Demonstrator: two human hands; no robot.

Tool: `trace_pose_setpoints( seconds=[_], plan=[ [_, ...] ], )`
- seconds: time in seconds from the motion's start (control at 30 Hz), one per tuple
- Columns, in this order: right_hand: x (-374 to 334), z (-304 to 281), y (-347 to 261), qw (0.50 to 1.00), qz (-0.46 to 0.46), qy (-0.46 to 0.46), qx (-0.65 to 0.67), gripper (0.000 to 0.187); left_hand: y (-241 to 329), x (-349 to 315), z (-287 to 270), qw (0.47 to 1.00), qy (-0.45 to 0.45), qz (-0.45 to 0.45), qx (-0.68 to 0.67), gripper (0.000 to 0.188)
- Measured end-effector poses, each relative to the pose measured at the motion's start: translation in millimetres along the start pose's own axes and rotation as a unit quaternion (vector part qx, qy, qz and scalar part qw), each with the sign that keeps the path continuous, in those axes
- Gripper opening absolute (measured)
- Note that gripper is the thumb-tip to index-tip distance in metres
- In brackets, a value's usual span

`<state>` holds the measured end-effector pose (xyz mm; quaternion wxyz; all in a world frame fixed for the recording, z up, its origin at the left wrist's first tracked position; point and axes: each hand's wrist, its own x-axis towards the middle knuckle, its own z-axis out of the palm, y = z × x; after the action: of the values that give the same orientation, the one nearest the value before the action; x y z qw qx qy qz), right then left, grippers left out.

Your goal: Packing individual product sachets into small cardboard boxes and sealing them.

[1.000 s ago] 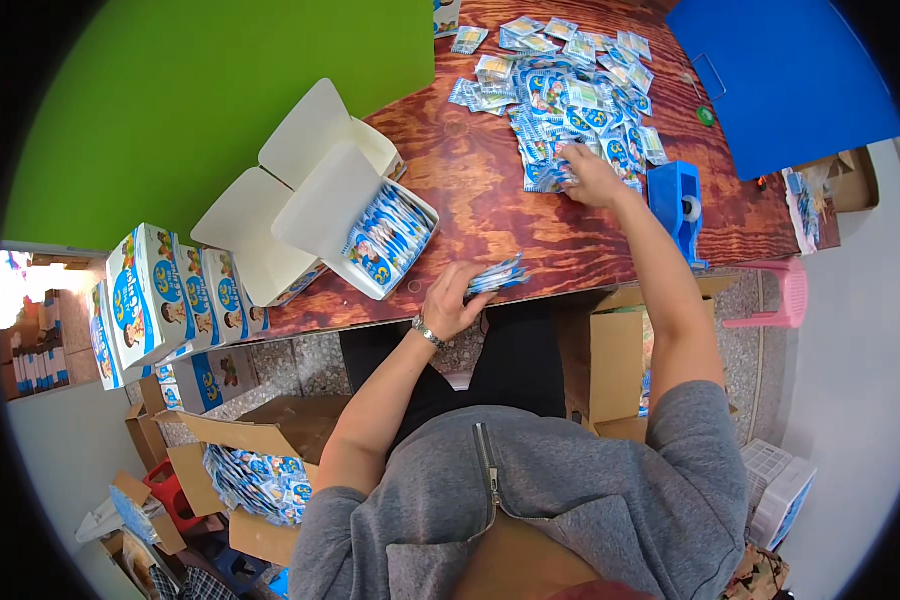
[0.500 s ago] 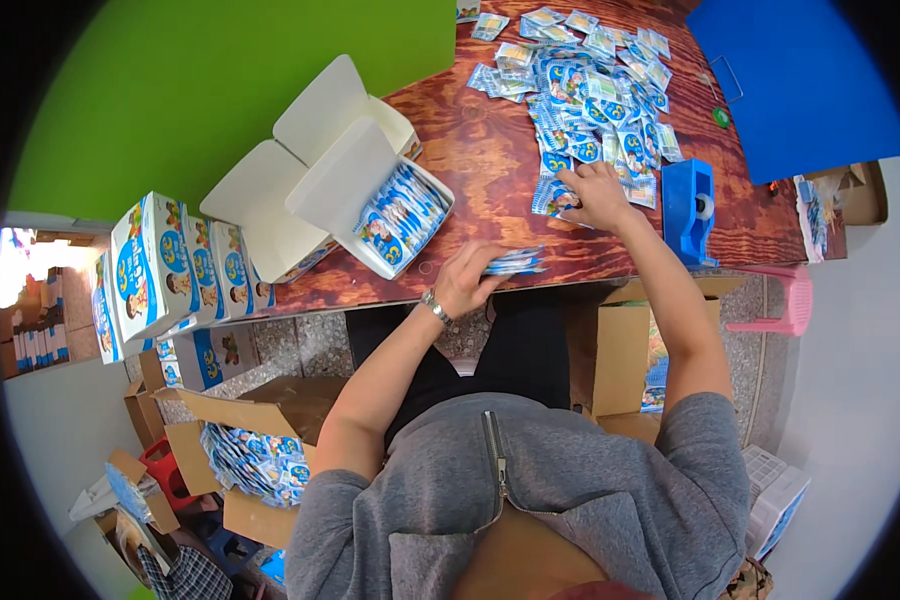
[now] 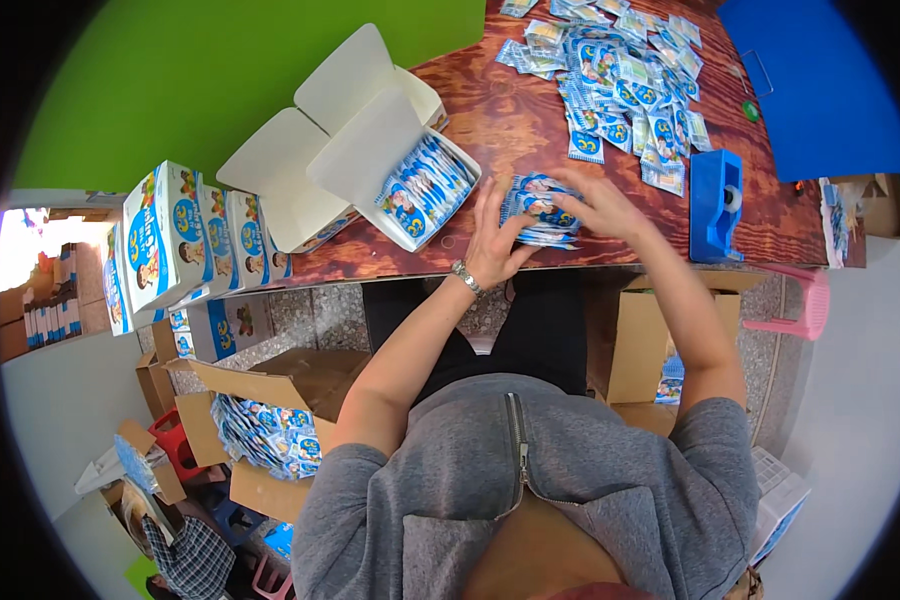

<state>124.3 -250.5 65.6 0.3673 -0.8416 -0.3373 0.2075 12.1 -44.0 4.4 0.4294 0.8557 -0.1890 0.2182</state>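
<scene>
A small stack of blue-and-white sachets (image 3: 542, 208) sits between my two hands near the table's front edge. My left hand (image 3: 494, 245) is curled round the stack's left side, thumb in front and fingers behind. On the stack's right side, the fingers of my right hand (image 3: 602, 208) press against the sachets, slightly blurred. Left of my hands, a white carton (image 3: 394, 230) stands with its lid up, holding a row of upright sachets (image 3: 426, 190). Beyond my right hand spreads a loose pile of sachets (image 3: 630, 90).
A blue tape dispenser (image 3: 712, 205) stands right of my right arm. Closed printed cartons (image 3: 165, 235) are stacked at the left table end, and another white-lidded carton (image 3: 345, 85) stands open behind. Cardboard boxes of sachets (image 3: 255, 490) are below. A pink stool (image 3: 808, 305) is at right.
My right hand has come from the pile to the sachets at my left hand. The held stack has become thicker. The whole view has shifted slightly.
</scene>
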Motion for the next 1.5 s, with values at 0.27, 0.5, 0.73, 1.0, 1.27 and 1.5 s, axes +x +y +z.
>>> trace_pose_setpoints(
  seconds=[0.27, 0.5, 0.73, 1.0, 1.27, 1.5],
  plan=[
    [-9, 42, -10, 0.991, -0.015, 0.13, 0.01, 0.042, -2, 11, -2, 0.999, -0.04, -0.015, -0.013, 0.06],
    [-30, -55, 128, 0.848, 0.187, 0.365, -0.336, 0.057, 11, 15, 8, 0.997, -0.053, -0.007, -0.05, 0.055],
    [-37, 23, 76, 0.939, 0.048, 0.175, -0.292, 0.057, 3, 1, -10, 0.998, -0.056, -0.023, -0.028, 0.052],
    [9, -13, 23, 0.926, 0.232, 0.152, -0.257, 0.075, 4, -11, -11, 0.998, -0.048, -0.038, -0.024, 0.057],
    [19, -1, 31, 0.927, 0.121, 0.204, -0.29, 0.049, 1, -17, -8, 0.999, -0.033, -0.027, -0.024, 0.056],
    [11, -71, 47, 0.95, 0.157, 0.243, 0.116, 0.039, -1, -18, -8, 0.999, -0.033, -0.026, -0.024, 0.056]
  ],
)
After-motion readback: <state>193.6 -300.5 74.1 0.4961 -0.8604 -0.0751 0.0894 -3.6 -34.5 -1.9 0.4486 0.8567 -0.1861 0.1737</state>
